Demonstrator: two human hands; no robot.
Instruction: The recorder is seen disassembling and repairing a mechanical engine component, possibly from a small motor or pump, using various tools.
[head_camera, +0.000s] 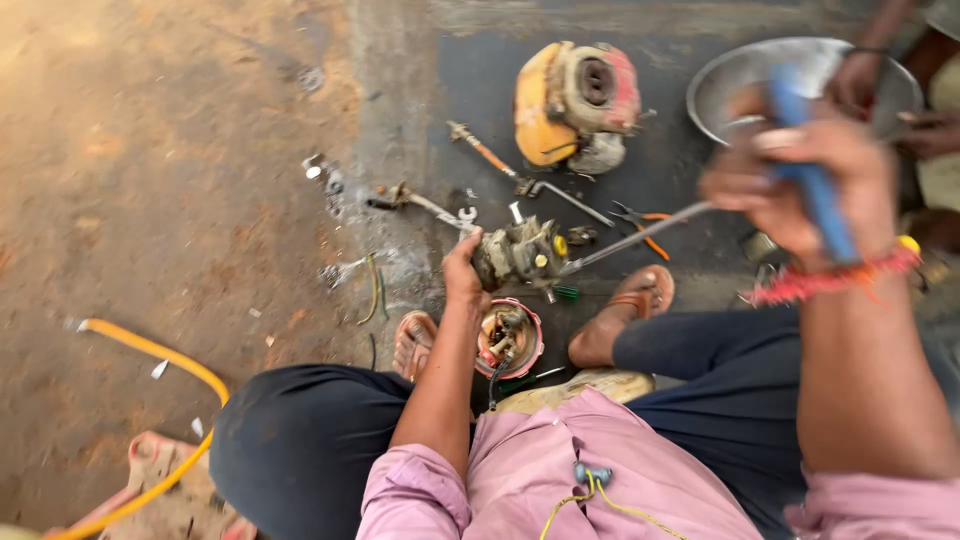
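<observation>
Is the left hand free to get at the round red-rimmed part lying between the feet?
Probably not: the left hand is holding the small engine block, though the red-rimmed part lies uncovered just below it.

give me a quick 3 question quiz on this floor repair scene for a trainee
1. True or false: the left hand rests on the small engine part.
2. Which tool does the right hand hold? A) hammer B) blue-handled screwdriver C) saw
3. Fill in: the yellow and red motor housing lies beside a metal ____.

Key: 1 true; 2 B; 3 bowl
</observation>
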